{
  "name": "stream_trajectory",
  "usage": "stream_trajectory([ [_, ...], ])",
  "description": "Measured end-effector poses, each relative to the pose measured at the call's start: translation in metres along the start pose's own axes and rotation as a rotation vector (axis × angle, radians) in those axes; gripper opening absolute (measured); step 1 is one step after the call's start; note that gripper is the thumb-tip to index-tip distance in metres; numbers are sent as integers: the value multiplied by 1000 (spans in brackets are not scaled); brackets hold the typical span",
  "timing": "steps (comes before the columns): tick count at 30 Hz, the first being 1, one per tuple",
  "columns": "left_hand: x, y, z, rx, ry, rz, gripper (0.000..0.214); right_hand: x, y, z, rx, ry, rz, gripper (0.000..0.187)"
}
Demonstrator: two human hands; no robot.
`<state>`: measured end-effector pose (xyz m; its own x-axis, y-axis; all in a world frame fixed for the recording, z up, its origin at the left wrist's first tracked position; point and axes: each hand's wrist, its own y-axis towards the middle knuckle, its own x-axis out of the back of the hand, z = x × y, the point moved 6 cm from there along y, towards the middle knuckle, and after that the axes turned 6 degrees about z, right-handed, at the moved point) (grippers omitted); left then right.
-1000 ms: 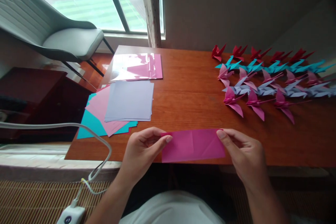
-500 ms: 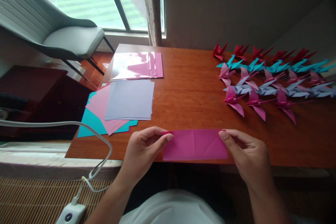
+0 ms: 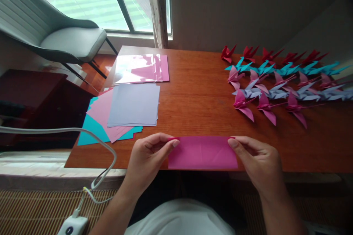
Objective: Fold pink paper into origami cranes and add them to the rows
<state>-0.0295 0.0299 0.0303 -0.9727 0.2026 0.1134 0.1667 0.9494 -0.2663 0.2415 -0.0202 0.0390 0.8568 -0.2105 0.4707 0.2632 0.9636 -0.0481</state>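
A magenta sheet of paper (image 3: 202, 152), folded into a long rectangle with crease lines, lies at the near edge of the wooden table (image 3: 198, 91). My left hand (image 3: 149, 158) pinches its upper left corner. At the upper right corner my right hand (image 3: 257, 161) pinches it too. Both hands have fingers closed on the paper.
Stacks of square paper lie at the left: lilac sheets (image 3: 135, 104) over pink and teal ones, and a glossy pack (image 3: 142, 69) behind. Rows of folded paper cranes (image 3: 275, 80) in red, teal, pink, lilac and magenta fill the right. A white cable (image 3: 82, 134) and a chair (image 3: 55, 33) are at left.
The folded paper sits slightly flatter against the table edge. Both hands keep their pinch at the corners, barely moving.
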Motion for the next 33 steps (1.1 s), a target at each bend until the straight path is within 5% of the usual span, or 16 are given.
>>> stream_trajectory([
  [33,1,3,5,17,-34,-13,17,-3,4,-2,17,86,68,15],
])
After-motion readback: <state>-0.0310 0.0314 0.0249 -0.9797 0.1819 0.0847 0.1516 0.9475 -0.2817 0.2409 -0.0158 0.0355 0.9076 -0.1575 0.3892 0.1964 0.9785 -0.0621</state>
